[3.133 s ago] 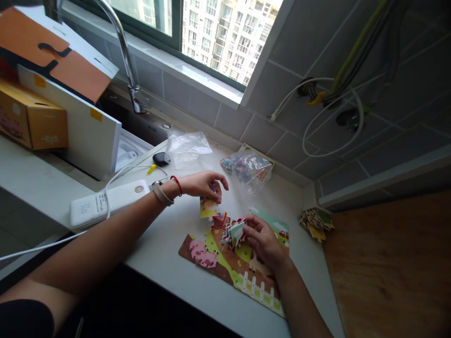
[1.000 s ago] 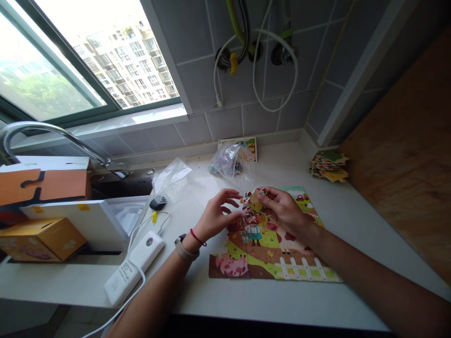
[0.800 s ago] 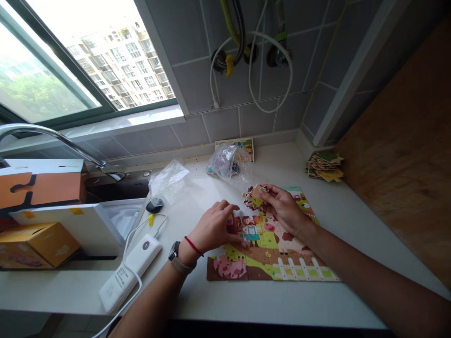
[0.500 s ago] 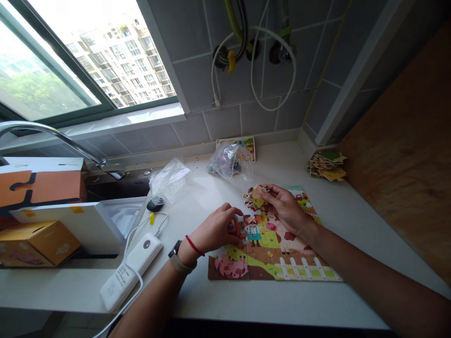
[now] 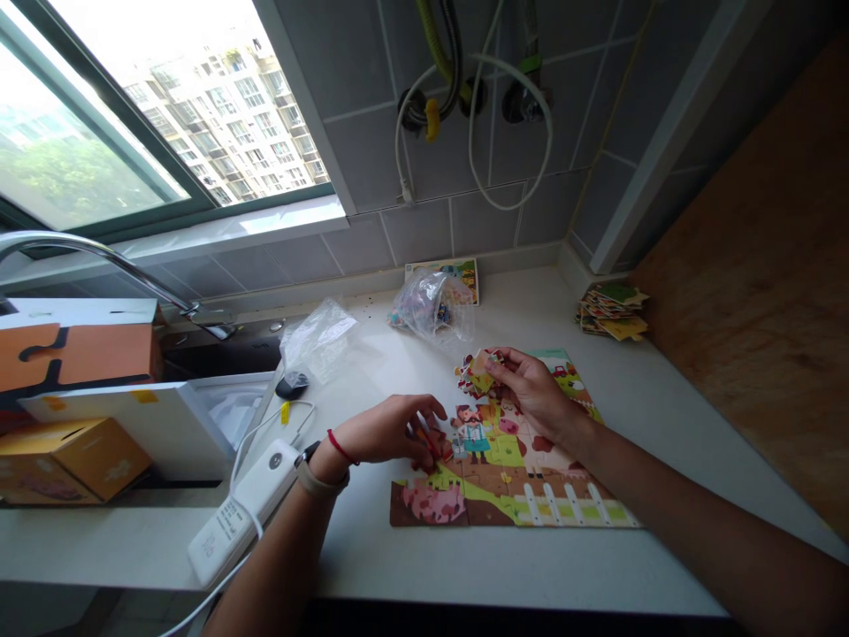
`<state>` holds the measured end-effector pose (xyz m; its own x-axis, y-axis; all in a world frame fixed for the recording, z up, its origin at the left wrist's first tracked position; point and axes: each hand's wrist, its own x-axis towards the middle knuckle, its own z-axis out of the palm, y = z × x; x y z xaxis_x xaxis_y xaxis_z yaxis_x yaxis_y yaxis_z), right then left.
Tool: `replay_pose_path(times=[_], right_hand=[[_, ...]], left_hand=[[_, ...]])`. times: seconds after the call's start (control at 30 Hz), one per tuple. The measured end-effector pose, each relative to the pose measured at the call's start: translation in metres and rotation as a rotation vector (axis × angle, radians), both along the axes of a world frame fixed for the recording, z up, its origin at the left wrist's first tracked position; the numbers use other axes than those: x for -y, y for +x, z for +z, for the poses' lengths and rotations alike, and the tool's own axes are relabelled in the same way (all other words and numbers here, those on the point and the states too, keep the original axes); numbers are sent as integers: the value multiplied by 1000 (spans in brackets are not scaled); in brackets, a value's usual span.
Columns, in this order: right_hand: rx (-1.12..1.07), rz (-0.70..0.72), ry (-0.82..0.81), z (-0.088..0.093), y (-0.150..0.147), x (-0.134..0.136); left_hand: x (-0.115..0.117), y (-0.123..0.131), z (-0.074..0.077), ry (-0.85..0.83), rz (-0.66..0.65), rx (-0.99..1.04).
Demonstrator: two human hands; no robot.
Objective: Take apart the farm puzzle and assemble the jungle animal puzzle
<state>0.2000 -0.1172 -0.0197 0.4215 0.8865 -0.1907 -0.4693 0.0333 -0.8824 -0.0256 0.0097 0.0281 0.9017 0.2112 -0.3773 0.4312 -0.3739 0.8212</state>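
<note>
A farm-scene jigsaw puzzle [image 5: 504,485] lies assembled on the white counter, with a gap along its left side. My left hand [image 5: 391,432] is at that gap, its fingertips pinched on a reddish puzzle piece [image 5: 430,442]. My right hand [image 5: 536,391] hovers over the puzzle's top edge, holding a small bunch of puzzle pieces [image 5: 475,372] between thumb and fingers. The pieces overlap, so their shapes are partly hidden.
A stack of loose puzzle pieces [image 5: 611,311] sits in the counter's far right corner. Behind the puzzle lie a plastic bag of pieces [image 5: 431,305] and a picture card [image 5: 461,276]. A clear bag [image 5: 318,341], a white power bank [image 5: 242,513] with its cable, and cardboard boxes [image 5: 72,460] lie left.
My left hand has shifted left and down along the puzzle's edge, its wrist drawing back, and now pinches the reddish piece. My right hand and its pieces have barely moved.
</note>
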Motion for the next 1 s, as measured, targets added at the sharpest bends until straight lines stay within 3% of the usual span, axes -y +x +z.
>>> replay_pose_path(times=[0.07,0.17,0.3,0.7,1.0], right_hand=[[3,12,4,-3,1,0],[-7,25,29,-5,1,-1],[-4,29,40,-3,1,-1],[-21,16,9,-5,0,-1],[-17,20,1,-4,1,-1]], left_hand=[[8,1,3,106,-42,34],[32,3,5,442,-88,68],[64,3,8,704,-121,-113],[60,0,9,679,-156,-126],[71,-7,16,811,-184,-392]])
